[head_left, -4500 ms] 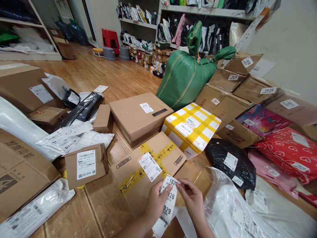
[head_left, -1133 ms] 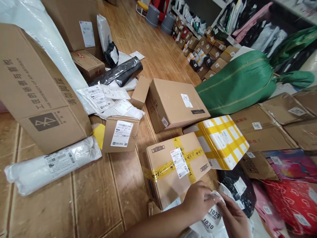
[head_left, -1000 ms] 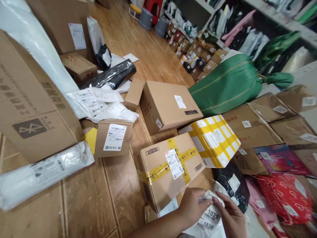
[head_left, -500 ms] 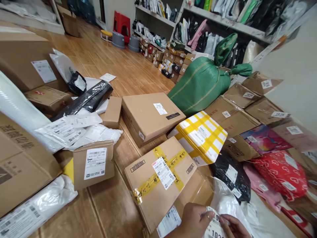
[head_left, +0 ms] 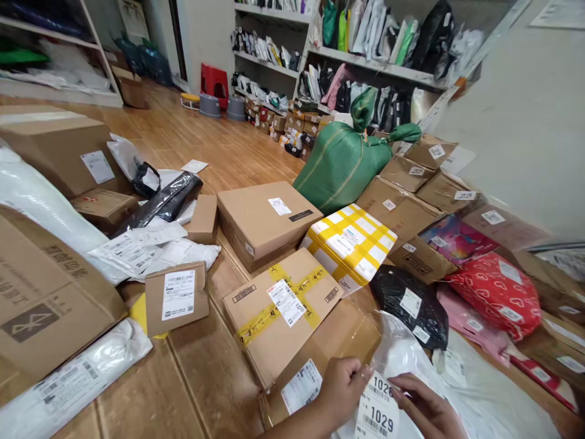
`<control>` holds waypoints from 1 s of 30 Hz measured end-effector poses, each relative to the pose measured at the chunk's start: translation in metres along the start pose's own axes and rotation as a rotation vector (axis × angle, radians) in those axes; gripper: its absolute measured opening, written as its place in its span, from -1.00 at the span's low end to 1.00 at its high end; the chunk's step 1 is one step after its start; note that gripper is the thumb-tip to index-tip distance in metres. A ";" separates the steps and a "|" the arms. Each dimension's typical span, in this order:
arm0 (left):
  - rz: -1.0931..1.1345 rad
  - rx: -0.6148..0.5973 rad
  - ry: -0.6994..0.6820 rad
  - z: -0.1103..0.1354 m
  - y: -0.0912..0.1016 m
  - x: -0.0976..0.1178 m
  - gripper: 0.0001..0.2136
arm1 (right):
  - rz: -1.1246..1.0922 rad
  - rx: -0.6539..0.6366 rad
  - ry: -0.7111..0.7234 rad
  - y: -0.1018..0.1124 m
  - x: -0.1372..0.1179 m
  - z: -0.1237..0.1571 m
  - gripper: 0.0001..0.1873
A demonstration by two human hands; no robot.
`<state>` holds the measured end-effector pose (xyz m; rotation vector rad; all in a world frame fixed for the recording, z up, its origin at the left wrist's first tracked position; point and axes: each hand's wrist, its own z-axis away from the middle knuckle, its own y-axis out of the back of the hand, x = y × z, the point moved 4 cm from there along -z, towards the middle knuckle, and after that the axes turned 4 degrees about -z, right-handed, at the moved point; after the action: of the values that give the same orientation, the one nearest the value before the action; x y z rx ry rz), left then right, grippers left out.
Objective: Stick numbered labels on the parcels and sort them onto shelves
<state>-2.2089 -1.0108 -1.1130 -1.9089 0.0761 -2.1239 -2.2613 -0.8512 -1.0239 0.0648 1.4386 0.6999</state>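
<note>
Near the bottom edge, a white strip of number labels (head_left: 378,419) printed 1028 and 1029 with barcodes hangs between my two hands. My left hand (head_left: 343,390) pinches its upper left edge between thumb and fingers. On the other side, my right hand (head_left: 423,405) grips the upper right edge, fingertips on the 1028 label. Under the hands lie a plain cardboard box (head_left: 326,347) with a white shipping label and a white plastic parcel (head_left: 402,347). Just beyond is a cardboard box with crossed yellow tape (head_left: 256,311).
A black bag parcel (head_left: 406,299), a yellow-and-white taped box (head_left: 365,235) and a red heart-patterned parcel (head_left: 496,292) lie to the right. Behind stands a tied green sack (head_left: 338,164). Boxes and mailers cover the left floor, including a small labelled box (head_left: 177,299). Filled shelves (head_left: 375,70) line the back.
The view has tilted up and shifted slightly right, so more shelving shows. My hands have come higher in the picture, and more of the label strip is visible between them.
</note>
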 end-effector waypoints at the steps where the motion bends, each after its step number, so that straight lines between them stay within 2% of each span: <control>1: 0.019 -0.016 0.016 0.004 -0.006 0.006 -0.59 | -0.019 -0.018 -0.005 0.006 -0.001 0.005 -0.66; 3: 0.064 -0.111 0.081 0.011 -0.021 0.017 -0.66 | -0.037 -0.043 -0.034 0.022 -0.003 0.015 -0.62; 5: 0.034 -0.240 0.144 0.021 -0.043 0.024 -0.59 | -0.068 -0.058 -0.088 0.046 0.001 0.029 -0.59; 7: -0.108 -0.341 0.145 0.030 -0.073 0.028 -0.63 | -0.148 -0.062 -0.143 0.077 0.013 0.050 -0.57; 9: -0.316 -0.425 0.083 0.035 -0.113 0.030 -0.66 | -0.268 -0.063 -0.203 0.115 0.035 0.074 -0.53; 11: -0.587 -0.535 0.067 0.037 -0.163 0.028 -0.64 | -0.394 -0.045 -0.299 0.160 0.067 0.099 -0.50; 14: -0.786 -0.737 0.134 0.042 -0.251 0.023 -0.60 | -0.600 -0.009 -0.375 0.232 0.119 0.138 -0.49; 16: -0.843 -0.840 0.177 0.047 -0.313 0.018 -0.60 | -0.712 0.031 -0.347 0.279 0.152 0.165 -0.51; 18: -0.875 -0.881 0.173 0.049 -0.377 0.007 -0.62 | -0.800 0.100 -0.289 0.321 0.186 0.191 -0.54; 21: -0.858 -0.875 0.159 0.042 -0.470 -0.031 -0.65 | -0.883 0.274 -0.230 0.372 0.246 0.228 -0.56; 25: -0.805 -0.945 0.165 0.045 -0.582 -0.113 -0.60 | -0.929 0.575 -0.187 0.420 0.340 0.280 -0.63; 28: -0.770 -0.951 0.183 0.064 -0.646 -0.171 -0.60 | -0.890 0.764 -0.153 0.445 0.402 0.318 -0.72; 30: -0.710 -0.986 0.299 0.082 -0.679 -0.203 -0.65 | -0.808 0.877 -0.137 0.460 0.434 0.338 -0.78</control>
<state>-2.2296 -0.2988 -1.1451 -2.2858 0.7255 -3.2631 -2.1477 -0.1537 -1.1446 0.1900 1.3861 -0.6042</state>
